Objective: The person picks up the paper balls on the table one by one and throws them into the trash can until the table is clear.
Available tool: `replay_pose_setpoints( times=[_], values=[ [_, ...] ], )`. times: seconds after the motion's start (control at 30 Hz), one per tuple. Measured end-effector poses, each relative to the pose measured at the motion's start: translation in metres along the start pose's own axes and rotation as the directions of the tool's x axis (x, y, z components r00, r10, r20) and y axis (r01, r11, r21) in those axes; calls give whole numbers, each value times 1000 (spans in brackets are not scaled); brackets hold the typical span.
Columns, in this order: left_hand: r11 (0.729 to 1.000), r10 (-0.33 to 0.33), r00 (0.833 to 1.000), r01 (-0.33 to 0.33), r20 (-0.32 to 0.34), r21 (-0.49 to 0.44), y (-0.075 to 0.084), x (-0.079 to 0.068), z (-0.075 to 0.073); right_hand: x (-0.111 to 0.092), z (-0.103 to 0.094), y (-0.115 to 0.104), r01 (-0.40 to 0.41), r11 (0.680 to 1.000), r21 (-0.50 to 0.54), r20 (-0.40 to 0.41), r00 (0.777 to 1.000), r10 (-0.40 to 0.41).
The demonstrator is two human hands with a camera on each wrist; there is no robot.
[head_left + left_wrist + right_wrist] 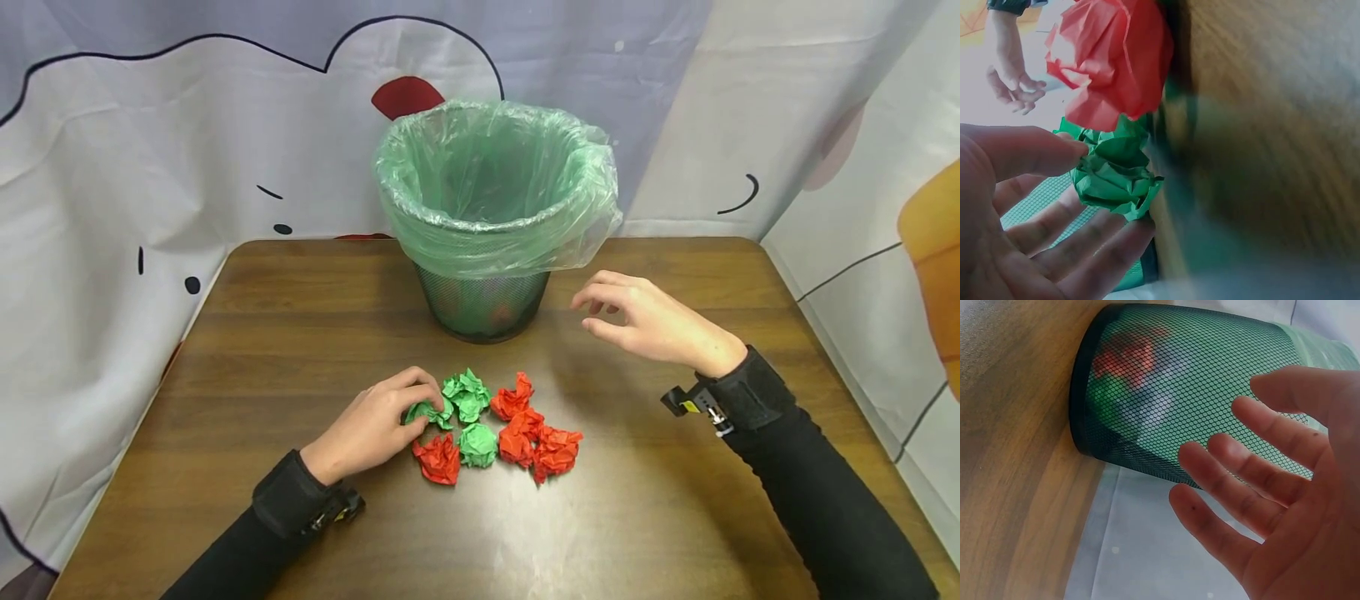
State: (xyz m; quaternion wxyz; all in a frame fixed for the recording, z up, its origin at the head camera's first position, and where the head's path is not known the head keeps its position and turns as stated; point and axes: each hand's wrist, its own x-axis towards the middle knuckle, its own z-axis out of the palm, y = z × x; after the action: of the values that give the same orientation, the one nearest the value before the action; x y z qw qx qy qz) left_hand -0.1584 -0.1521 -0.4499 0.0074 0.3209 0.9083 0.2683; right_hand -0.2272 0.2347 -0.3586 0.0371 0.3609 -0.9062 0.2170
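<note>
My left hand [378, 423] holds a crumpled green paper ball [431, 415] between thumb and fingers, low at the table. In the left wrist view the thumb lies on one side of this green ball [1116, 184] and the fingers curve round the other. Beside it are two more green paper balls [468, 395] and a red paper ball [438, 459]. Several other red paper balls [555, 452] touch one another farther right. My right hand [637, 318] hovers right of the bin with fingers loosely bent, holding nothing; the right wrist view shows its bare palm [1310, 544].
A mesh waste bin [483, 304] with a green plastic liner [502, 250] stands at the table's back edge. Through its mesh, red and green paper [1125, 359] shows blurred near the bottom. A printed curtain [187, 150] hangs behind the wooden table [300, 333].
</note>
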Motion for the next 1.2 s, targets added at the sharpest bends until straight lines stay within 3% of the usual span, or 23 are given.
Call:
replay_pose_setpoints(
  times=[0.47, 0.7, 1.0, 1.2],
  values=[
    [999, -9, 992, 13, -128, 32, 3, -2, -11, -4, 12, 4, 16, 1000, 19, -4, 1000, -16],
    [1000, 4, 971, -4, -238, 0, 3, -1, -17, -3, 10, 4, 24, 999, 41, -10, 1000, -23],
    [999, 36, 949, -44, -312, -18, 5, 4, -22, -6, 10, 6, 6, 999, 37, -9, 1000, -6],
    [996, 69, 922, -84, -381, -24, 9, 12, -32, -7, 9, 7, 6, 1000, 27, -12, 1000, -6]
  ],
)
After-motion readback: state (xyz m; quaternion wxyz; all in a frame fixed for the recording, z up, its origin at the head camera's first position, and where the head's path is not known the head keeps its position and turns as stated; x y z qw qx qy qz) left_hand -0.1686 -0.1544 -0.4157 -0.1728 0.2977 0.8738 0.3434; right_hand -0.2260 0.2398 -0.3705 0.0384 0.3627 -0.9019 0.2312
